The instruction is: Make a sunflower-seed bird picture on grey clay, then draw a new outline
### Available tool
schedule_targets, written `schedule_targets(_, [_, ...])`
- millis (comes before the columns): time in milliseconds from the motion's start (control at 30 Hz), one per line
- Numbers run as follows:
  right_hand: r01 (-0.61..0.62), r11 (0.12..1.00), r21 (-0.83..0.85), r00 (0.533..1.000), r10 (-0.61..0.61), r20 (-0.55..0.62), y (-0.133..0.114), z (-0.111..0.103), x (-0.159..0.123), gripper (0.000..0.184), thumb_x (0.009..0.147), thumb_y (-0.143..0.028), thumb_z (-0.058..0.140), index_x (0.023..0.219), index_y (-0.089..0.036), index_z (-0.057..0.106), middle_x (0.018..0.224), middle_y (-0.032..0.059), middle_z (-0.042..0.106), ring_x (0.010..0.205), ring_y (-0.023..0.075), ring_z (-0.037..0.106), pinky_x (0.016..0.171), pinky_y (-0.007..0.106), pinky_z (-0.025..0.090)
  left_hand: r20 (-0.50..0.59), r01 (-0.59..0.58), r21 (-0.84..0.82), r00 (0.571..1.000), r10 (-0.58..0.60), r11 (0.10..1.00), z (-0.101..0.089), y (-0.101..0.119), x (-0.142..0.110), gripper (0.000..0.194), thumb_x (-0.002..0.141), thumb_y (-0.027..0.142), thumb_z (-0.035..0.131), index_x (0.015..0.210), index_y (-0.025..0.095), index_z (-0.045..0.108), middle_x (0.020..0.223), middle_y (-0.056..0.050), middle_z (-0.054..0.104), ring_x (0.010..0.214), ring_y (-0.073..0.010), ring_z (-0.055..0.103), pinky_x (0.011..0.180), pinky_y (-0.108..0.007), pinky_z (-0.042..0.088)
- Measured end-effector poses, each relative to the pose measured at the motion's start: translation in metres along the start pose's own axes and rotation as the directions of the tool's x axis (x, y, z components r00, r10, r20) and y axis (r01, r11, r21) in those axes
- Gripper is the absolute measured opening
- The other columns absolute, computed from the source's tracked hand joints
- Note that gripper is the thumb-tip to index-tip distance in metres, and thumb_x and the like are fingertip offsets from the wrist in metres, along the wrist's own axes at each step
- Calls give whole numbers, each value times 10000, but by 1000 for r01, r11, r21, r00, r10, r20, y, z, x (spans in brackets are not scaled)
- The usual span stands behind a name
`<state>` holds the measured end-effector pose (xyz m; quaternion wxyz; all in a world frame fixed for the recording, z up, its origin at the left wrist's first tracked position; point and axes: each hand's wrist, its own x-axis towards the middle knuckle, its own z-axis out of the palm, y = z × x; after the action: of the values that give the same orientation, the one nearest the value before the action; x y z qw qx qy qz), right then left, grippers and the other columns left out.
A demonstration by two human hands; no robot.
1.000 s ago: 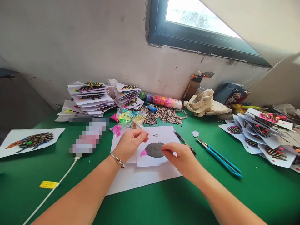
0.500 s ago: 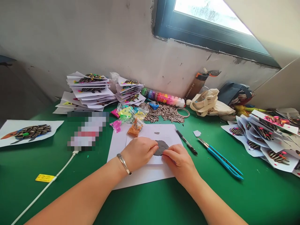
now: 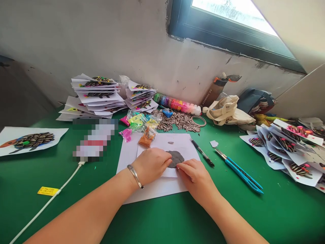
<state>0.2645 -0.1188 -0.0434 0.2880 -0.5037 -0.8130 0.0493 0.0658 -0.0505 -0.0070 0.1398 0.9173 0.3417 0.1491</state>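
Note:
A flat, dark grey piece of modelling clay [image 3: 175, 158] lies on a small white sheet of paper [image 3: 152, 154], over a larger white sheet [image 3: 142, 193]. My left hand [image 3: 153, 165], with a silver bracelet at the wrist, has its fingers curled together and its thumb and forefinger on the clay's left edge. At the lower right edge, my right hand [image 3: 194, 173] pinches the clay between thumb and forefinger. Just beyond the clay lies a single striped sunflower seed [image 3: 171, 142].
Orange clay in a bag [image 3: 146, 138] touches the paper's far edge. A pen [image 3: 203, 152] and a blue utility knife [image 3: 241, 173] lie right. Sunflower seeds [image 3: 177, 120] are heaped behind. Stacked seed pictures [image 3: 98, 98] stand far left, others [image 3: 284, 145] right. A white cable [image 3: 48, 203] crosses the left.
My fingers stay at the clay's edges with only small shifts; a little more of the clay's right side shows. The whole view has moved slightly.

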Motion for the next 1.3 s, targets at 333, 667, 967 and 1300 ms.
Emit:
schedule_targets(333, [-71,994,81,998,70,4,1,-6,-17,273,900,-85,492,1085,-227,632,924,57,648,850,194,555,726,338,478,48,2,68,999,-5,998,1,1,0,244,947,238,445,867,173,665,782,-46,681,774,-199,632,671,-291,456])
schedule_targets(667, [95,993,-67,995,-92,39,-9,-10,-15,310,885,-50,466,1135,-154,615,927,107,625,839,217,523,728,393,455,0,-19,94,1000,19,995,-2,4,0,223,932,210,457,871,166,668,753,-51,678,743,-204,630,662,-303,465])
schedule_targets(967, [52,999,-17,999,-51,7,-8,-10,-16,342,863,-24,460,1150,-171,576,965,91,652,854,212,546,749,384,456,-142,20,27,990,-16,999,-2,-1,-1,233,937,220,435,899,187,662,765,-45,684,796,-192,648,749,-300,488])
schedule_targets(1300, [86,994,-66,995,-82,59,-15,-12,-13,323,868,-57,465,1137,-170,604,948,108,633,864,227,544,734,405,470,-86,64,28,994,-61,998,-5,-3,0,252,938,214,419,905,178,666,797,-54,700,796,-208,653,723,-315,473])
